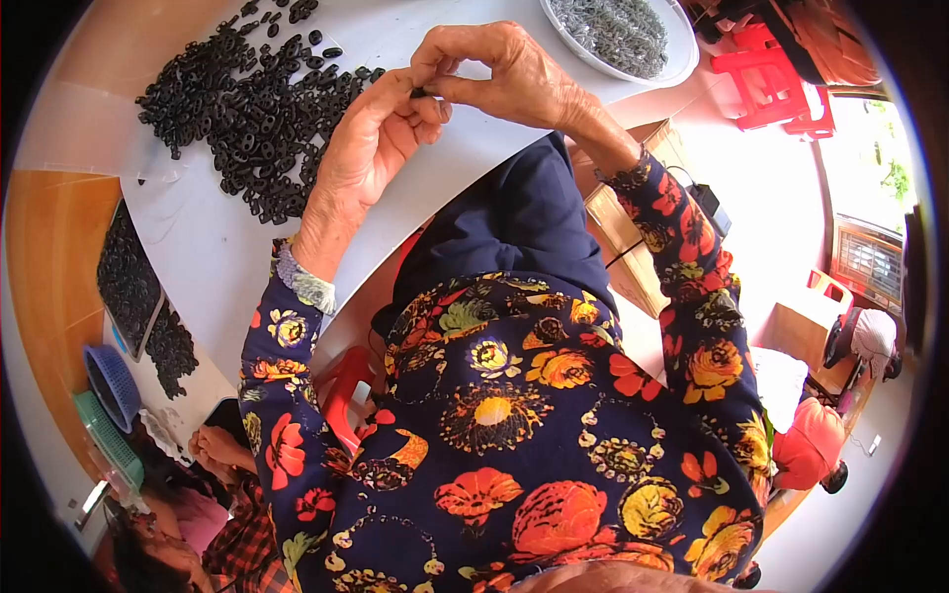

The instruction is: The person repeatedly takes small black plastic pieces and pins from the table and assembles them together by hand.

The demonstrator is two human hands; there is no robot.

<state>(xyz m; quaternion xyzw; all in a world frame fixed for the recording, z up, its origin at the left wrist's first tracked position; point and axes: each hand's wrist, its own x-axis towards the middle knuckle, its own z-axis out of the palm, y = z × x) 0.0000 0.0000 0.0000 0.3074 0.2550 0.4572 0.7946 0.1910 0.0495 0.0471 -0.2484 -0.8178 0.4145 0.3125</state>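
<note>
My left hand (368,148) and my right hand (502,74) meet over the near edge of the white table (203,222). Between their fingertips is a small black piece (419,93), mostly covered by the fingers. Both hands pinch at it; its exact shape is hidden. Left of my left hand spreads a large pile of small black oval parts (262,128), many with holes through them. Beyond my right hand stands a round white bowl (680,67) filled with small clear pieces (613,38).
More black parts (129,272) lie at the left, near a blue basket (112,381) and a green basket (107,435). Another person's hands (219,447) show at lower left. Red stools (756,84) and a cardboard box (633,252) stand on the right. Someone in red (809,443) is farther off.
</note>
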